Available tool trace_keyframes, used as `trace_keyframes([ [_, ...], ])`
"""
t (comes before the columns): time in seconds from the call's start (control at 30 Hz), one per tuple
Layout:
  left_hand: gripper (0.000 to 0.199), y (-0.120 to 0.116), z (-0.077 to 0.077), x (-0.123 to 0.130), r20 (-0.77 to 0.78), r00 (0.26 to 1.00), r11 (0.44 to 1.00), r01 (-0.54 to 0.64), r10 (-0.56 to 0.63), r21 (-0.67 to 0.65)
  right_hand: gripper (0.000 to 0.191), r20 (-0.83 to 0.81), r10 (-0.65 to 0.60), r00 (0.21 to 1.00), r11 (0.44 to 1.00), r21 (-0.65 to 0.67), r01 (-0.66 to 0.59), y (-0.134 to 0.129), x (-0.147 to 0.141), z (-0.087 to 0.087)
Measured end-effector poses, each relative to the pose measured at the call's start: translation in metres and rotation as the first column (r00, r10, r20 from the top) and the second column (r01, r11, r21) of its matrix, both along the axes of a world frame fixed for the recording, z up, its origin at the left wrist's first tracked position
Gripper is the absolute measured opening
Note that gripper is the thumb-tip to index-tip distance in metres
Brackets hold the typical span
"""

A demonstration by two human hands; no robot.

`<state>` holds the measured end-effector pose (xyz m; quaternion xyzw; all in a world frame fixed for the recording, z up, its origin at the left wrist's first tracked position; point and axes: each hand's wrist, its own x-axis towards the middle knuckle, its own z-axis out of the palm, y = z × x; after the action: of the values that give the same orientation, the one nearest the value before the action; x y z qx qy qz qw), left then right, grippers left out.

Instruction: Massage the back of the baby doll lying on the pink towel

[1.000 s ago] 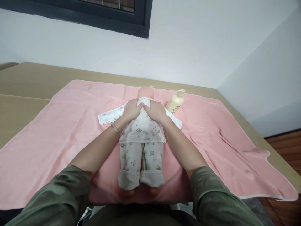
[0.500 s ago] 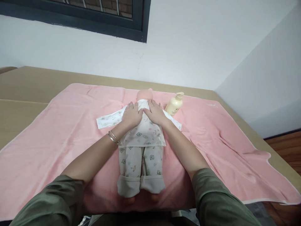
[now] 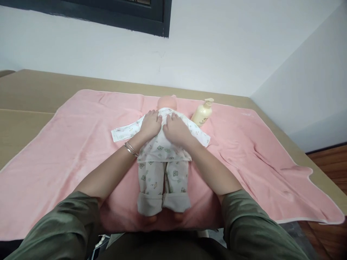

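Note:
A baby doll (image 3: 159,146) in a white printed top and trousers lies stretched out on a pink blanket (image 3: 81,144), its bald head (image 3: 166,103) away from me and its feet toward me. The doll's face does not show. My left hand (image 3: 150,125) rests on the left of the doll's upper body, fingers laid out near the shoulder. Beside it, my right hand (image 3: 175,129) lies on the right part of the upper body, somewhat blurred, its fingers slightly bent over the cloth. Both sleeves of the top spread outward.
A cream pump bottle (image 3: 202,112) stands on the blanket just beyond the doll's right-hand sleeve. Under the blanket is a wooden table (image 3: 27,90), set against a white wall (image 3: 211,47) with a dark window frame (image 3: 121,21).
My right hand has slid inward and a little toward me from the doll's shoulder. My left hand stays nearly in place. The whole view has shifted slightly.

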<state>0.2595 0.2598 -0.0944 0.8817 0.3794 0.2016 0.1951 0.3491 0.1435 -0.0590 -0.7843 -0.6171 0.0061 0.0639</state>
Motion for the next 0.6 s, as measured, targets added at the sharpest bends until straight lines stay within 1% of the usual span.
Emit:
trace_keyframes([
  [0.07, 0.062, -0.017, 0.004, -0.002, -0.086, 0.996, 0.998, -0.028, 0.033, 0.056, 0.061, -0.134, -0.116, 0.984, 0.993, 0.019, 0.119, 0.015, 0.030, -0.002],
  [0.1, 0.063, -0.025, 0.006, -0.003, -0.124, 0.991, 0.997, -0.030, 0.039, 0.076, 0.063, -0.186, -0.147, 0.972, 0.988, 0.017, 0.152, 0.022, 0.043, -0.003],
  [0.17, 0.063, -0.035, 0.009, -0.003, -0.167, 0.985, 0.995, -0.024, 0.040, 0.097, 0.065, -0.240, -0.164, 0.957, 0.985, 0.010, 0.172, 0.029, 0.058, -0.006],
  [0.2, 0.063, -0.036, 0.009, -0.003, -0.162, 0.986, 0.995, -0.020, 0.036, 0.103, 0.066, -0.238, -0.168, 0.957, 0.985, 0.007, 0.174, 0.029, 0.059, -0.007],
  [0.27, 0.061, -0.028, 0.008, -0.001, -0.121, 0.992, 0.995, -0.012, 0.023, 0.096, 0.065, -0.190, -0.179, 0.965, 0.983, 0.001, 0.183, 0.023, 0.047, -0.005],
  [0.33, 0.059, -0.011, 0.006, 0.000, -0.071, 0.997, 0.998, 0.016, -0.012, 0.060, 0.064, -0.107, -0.180, 0.978, 0.984, -0.016, 0.179, 0.011, 0.022, 0.000],
  [0.4, 0.057, 0.007, 0.005, 0.000, -0.033, 0.998, 0.998, 0.057, -0.058, -0.011, 0.067, -0.025, -0.139, 0.990, 0.989, -0.054, 0.138, -0.002, -0.004, 0.005],
  [0.47, 0.058, 0.017, 0.006, -0.001, -0.011, 0.995, 0.992, 0.098, -0.099, -0.078, 0.068, 0.014, -0.091, 0.996, 0.992, -0.090, 0.091, -0.009, -0.020, 0.008],
  [0.53, 0.059, 0.012, 0.010, -0.004, -0.036, 0.995, 0.992, 0.085, -0.089, -0.089, 0.067, -0.025, -0.080, 0.996, 0.993, -0.086, 0.077, -0.007, -0.017, 0.007],
  [0.6, 0.060, -0.006, 0.016, -0.006, -0.109, 0.994, 0.999, 0.009, -0.013, -0.041, 0.068, -0.129, -0.127, 0.984, 0.991, -0.057, 0.120, 0.003, 0.005, 0.003],
])
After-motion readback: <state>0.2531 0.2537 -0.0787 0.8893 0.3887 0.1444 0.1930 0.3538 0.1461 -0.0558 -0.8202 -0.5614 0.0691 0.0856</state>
